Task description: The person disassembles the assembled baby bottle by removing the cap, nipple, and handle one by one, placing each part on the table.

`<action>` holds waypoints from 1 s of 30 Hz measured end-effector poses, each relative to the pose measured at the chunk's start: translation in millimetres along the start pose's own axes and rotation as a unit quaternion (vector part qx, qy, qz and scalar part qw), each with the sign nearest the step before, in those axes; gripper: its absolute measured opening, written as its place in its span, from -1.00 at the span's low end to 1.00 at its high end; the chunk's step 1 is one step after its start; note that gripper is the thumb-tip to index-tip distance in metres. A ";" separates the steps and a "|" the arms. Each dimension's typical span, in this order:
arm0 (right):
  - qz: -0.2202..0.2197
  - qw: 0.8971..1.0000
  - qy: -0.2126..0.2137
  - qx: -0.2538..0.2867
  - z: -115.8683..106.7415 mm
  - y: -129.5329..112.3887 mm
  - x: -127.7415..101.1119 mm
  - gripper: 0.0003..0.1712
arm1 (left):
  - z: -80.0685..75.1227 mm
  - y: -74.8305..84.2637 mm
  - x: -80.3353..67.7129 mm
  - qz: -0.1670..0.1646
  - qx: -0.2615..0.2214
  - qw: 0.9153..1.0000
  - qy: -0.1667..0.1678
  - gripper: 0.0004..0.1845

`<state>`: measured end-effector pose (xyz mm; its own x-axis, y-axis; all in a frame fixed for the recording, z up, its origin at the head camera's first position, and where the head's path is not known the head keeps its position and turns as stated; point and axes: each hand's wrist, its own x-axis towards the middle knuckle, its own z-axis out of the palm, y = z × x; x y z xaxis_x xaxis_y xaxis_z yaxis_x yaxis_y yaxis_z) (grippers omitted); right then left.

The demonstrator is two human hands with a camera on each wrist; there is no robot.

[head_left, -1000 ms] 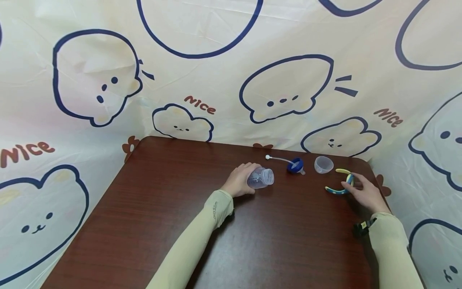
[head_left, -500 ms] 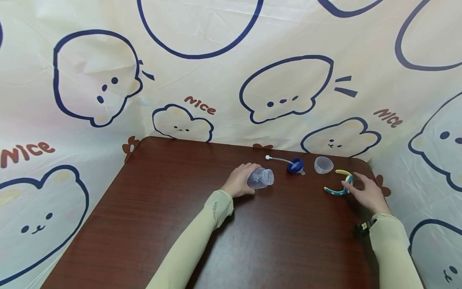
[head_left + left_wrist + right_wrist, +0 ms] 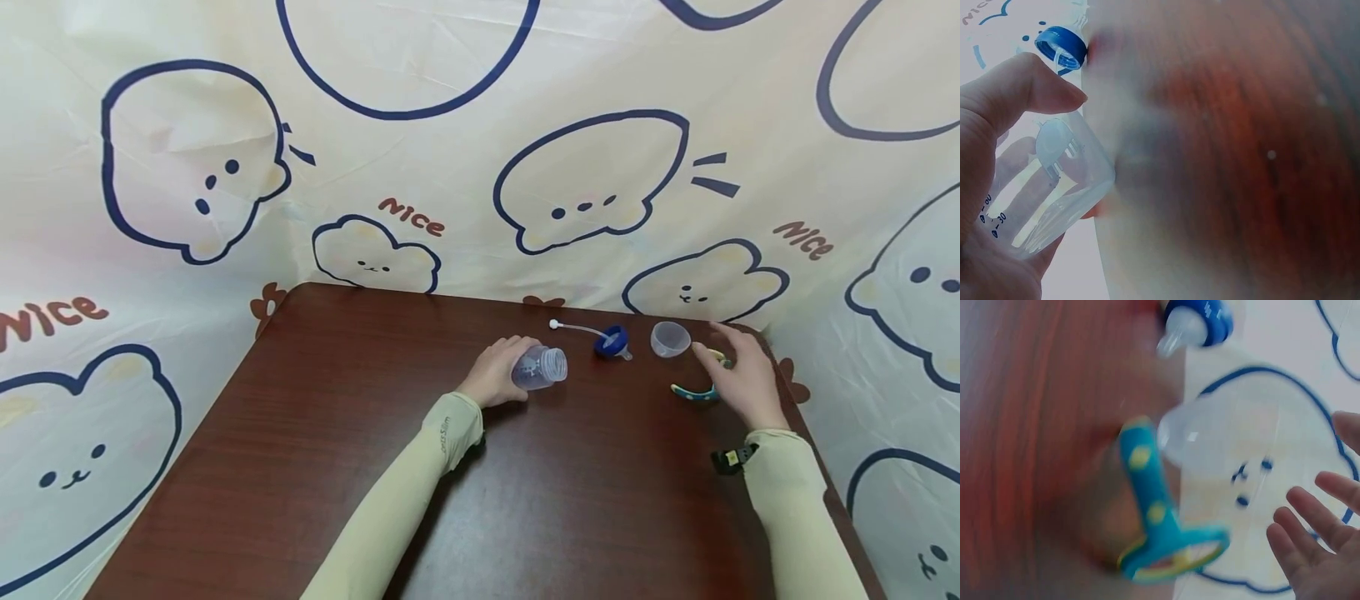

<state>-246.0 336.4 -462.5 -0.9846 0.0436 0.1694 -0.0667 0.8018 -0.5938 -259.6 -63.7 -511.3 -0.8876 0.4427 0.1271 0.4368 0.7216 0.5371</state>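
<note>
Clear plastic bottle (image 3: 540,367) lies on its side on the brown table (image 3: 337,433); from the head camera I see its long axis running left-right, its threaded mouth toward the blue lid (image 3: 612,342), with my left hand (image 3: 498,373) wrapped round its base. My right hand (image 3: 738,379) hovers, fingers spread, above the teal handle ring (image 3: 693,392), near the clear cap (image 3: 670,339). Left wrist view: thumb and fingers curl round the bottle (image 3: 1047,187). Right wrist view: the hand (image 3: 1319,550) is empty, just beside the ring (image 3: 1160,537).

Your head view looks down from afar over both hands; each wrist view sits close, both sharing the blue cap (image 3: 1060,46)
</note>
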 end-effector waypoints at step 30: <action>-0.116 0.961 -0.236 0.080 124.8 -126.5 -5.6 -0.23 | 1.4 -3.5 0.9 0.010 0.009 1.000 0.006 -0.03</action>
<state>-252.2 160.4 -486.5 -0.9014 -0.4311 -0.0417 -0.2802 0.6540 -0.7027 -261.8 -65.1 -514.3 -0.8800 0.4512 0.1484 0.4577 0.7220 0.5189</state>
